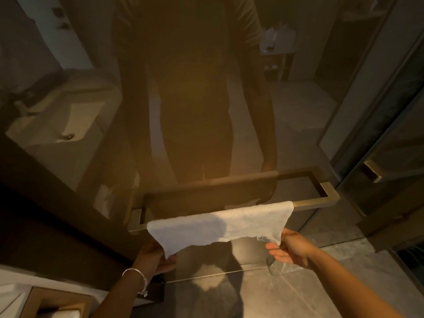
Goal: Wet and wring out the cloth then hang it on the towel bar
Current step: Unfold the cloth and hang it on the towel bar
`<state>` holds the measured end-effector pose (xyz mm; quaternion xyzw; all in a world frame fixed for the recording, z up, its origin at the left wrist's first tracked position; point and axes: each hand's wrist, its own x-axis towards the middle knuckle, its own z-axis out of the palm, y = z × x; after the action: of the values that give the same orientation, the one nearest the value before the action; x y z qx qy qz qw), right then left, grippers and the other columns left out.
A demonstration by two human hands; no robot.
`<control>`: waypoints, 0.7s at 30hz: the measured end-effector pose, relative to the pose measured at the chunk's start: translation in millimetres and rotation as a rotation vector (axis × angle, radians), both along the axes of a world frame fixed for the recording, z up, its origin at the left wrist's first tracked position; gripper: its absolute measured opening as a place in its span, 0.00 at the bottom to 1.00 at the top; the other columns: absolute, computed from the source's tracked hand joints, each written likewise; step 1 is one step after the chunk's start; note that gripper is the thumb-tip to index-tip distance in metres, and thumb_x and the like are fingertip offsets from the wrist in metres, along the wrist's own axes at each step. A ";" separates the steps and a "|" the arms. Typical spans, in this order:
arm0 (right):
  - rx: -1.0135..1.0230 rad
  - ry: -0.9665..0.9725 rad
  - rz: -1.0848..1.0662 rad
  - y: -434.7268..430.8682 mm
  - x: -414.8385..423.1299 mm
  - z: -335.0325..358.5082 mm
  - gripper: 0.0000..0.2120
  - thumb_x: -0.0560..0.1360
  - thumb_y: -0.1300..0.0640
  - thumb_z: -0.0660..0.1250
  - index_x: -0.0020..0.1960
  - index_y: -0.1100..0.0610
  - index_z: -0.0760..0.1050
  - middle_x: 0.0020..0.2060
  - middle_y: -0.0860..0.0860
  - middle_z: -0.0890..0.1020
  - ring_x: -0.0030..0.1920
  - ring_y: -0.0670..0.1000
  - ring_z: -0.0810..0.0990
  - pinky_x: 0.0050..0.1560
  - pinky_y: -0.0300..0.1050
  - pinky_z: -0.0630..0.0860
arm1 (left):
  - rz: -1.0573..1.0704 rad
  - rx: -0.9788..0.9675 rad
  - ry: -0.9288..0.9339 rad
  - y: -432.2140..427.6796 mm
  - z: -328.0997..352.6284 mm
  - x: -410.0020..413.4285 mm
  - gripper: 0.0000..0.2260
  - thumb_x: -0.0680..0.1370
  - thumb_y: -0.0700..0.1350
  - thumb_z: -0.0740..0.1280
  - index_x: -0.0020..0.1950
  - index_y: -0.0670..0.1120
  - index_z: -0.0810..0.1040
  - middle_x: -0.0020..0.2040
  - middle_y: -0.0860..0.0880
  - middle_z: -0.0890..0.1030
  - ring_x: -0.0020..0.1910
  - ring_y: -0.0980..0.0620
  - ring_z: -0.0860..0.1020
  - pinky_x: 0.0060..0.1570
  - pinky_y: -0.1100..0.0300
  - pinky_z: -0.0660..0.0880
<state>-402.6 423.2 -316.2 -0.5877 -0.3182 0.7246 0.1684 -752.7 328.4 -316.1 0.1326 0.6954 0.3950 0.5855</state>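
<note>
Cloth: The white washcloth [220, 226] hangs over the front rail of the brass towel bar [316, 203], a bit below the middle of the view, near 6 o'clock.
Why it hangs there: The bar is fixed to a dark glass panel [183, 99]. Draped over it, the cloth is off the floor and I think it can dry in the air.
Left hand: The left hand [156, 258] is at about 7 o'clock. It holds the cloth's lower left corner. That corner covers the fingertips, so I cannot tell just how they pinch. A silver bracelet [137, 277] sits on that wrist.
Right hand: The right hand [289, 246] is at about 5 o'clock. Thumb and fingers pinch the lower right corner, just beside the little tag [263, 238].
Why both hands pull: I think they tug the two corners down and apart so the cloth lies flat and even on the bar.
How the cloth looks: It is white, wrinkly and a bit limp, like it has been squeezed. The bottom edge dips lower on the left. I see no drips.
How far along: The hanging looks almost done. Only some smoothing seems left.
Nearby: A stone tile floor [321, 283] is below.
</note>
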 end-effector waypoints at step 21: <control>-0.001 -0.024 -0.354 9.2 -13.8 -13.9 0.13 0.76 0.67 0.58 0.34 0.62 0.72 0.19 0.52 0.72 0.24 0.49 0.67 0.18 0.36 0.68 | 0.310 0.054 -0.223 12.8 20.5 10.2 0.14 0.72 0.27 0.61 0.54 0.39 0.72 0.49 0.40 0.73 0.44 0.44 0.72 0.36 0.49 0.77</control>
<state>-416.5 432.4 -330.1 -0.6433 -0.2115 0.6767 0.2890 -742.4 341.2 -295.7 -0.0049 0.6273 0.5112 0.5874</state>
